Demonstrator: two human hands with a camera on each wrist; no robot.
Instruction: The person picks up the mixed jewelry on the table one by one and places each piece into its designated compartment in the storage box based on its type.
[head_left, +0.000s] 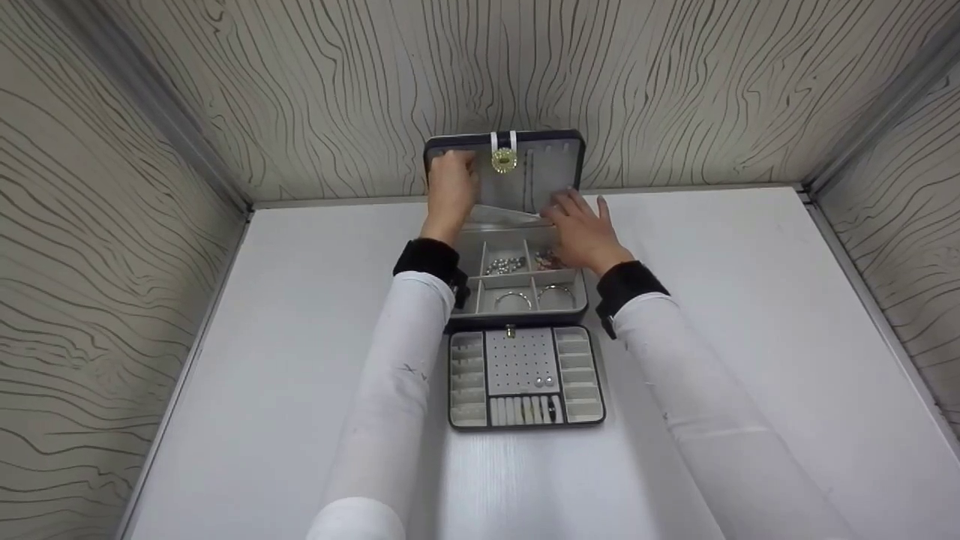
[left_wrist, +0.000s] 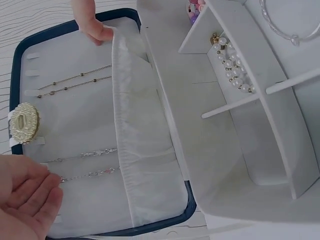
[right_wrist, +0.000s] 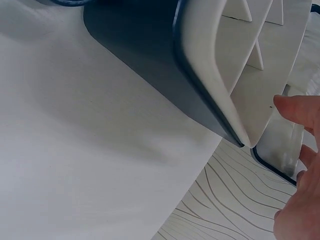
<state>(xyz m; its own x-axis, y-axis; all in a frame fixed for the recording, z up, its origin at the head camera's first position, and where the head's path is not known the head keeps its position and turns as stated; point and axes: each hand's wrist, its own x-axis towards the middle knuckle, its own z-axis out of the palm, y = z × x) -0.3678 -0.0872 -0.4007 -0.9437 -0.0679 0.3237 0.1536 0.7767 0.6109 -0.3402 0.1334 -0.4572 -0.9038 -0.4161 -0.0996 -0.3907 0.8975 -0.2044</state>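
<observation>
A dark blue jewelry box stands with its lid raised. Inside the lid hang a gold beaded necklace and a silver necklace, their lower ends behind a white fabric pocket. My left hand is up at the lid's left side, its curled fingers at the upper end of one silver strand; the thumb's contact is hidden. With my right hand I pinch the pocket's top edge at the other side, drawing it off the lid. The right thumb shows in the right wrist view.
Bracelets, a pearl strand and colored beads lie in the box's compartments. In front sits a tray with earrings and rings. The box stands on a white table near a wood-patterned wall.
</observation>
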